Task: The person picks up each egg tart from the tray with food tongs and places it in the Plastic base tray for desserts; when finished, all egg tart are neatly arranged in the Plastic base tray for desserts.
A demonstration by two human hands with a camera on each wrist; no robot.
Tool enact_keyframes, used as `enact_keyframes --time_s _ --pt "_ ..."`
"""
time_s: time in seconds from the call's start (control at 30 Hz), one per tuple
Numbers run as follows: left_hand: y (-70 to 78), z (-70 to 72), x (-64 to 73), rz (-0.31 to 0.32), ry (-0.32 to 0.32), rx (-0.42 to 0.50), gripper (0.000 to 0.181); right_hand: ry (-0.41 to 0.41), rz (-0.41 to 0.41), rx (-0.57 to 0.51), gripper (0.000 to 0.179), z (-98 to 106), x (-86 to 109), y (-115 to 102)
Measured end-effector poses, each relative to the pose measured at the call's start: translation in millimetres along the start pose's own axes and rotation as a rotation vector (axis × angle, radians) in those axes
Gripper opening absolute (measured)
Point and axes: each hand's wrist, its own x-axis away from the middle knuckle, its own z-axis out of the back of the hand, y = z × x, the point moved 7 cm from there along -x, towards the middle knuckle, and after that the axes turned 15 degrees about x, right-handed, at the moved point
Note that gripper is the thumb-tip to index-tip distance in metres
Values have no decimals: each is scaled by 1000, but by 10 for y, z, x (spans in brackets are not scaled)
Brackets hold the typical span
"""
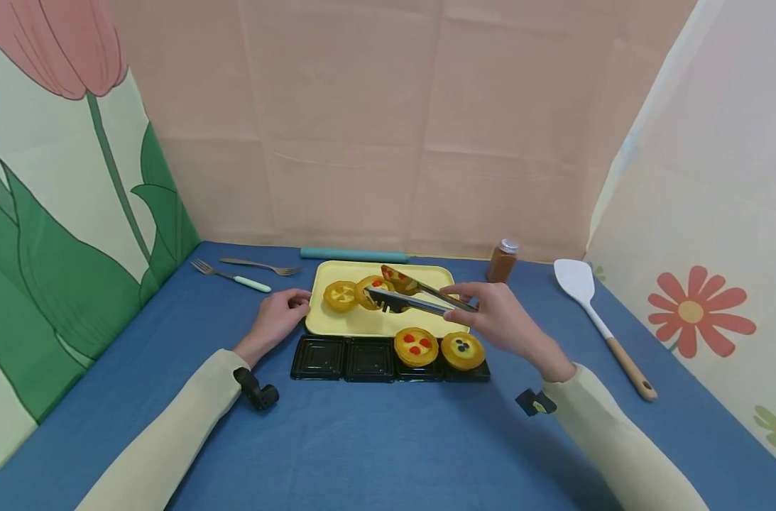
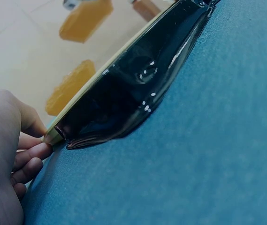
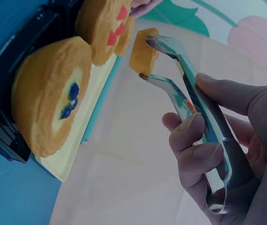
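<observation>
My right hand (image 1: 499, 316) holds a pair of metal tongs (image 3: 208, 122), thumb on one arm and fingers curled round the other. In the right wrist view the tong tips lie on either side of an egg tart (image 3: 142, 50) with red topping. That tart (image 1: 373, 282) shows over the yellow tray (image 1: 362, 325), beside a plainer yellow tart (image 1: 340, 297). My left hand (image 1: 279, 319) pinches the tray's left rim between thumb and fingers, as the left wrist view shows. A black four-section container (image 1: 345, 358) stands before the tray; its right half bears a red-dotted tart (image 1: 416, 346) and a blueberry-topped tart (image 1: 463, 350).
Two forks, one with a pale handle (image 1: 252, 284) and one all metal (image 1: 253, 265), lie left of the tray. Behind it is a teal roll (image 1: 354, 255). A brown shaker bottle (image 1: 502, 262) stands back right, with a white wooden-handled spatula (image 1: 601, 323) farther right.
</observation>
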Motion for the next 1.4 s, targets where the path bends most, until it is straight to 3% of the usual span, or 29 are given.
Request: enact_keyframes --time_s 0.6,1.4 --pt "9 1 -4 5 -7 -6 38 -83 22 -61 38 -46 295 -104" --pt "19 2 -3 -6 -5 3 37 -150 50 -47 43 -128 452 -210"
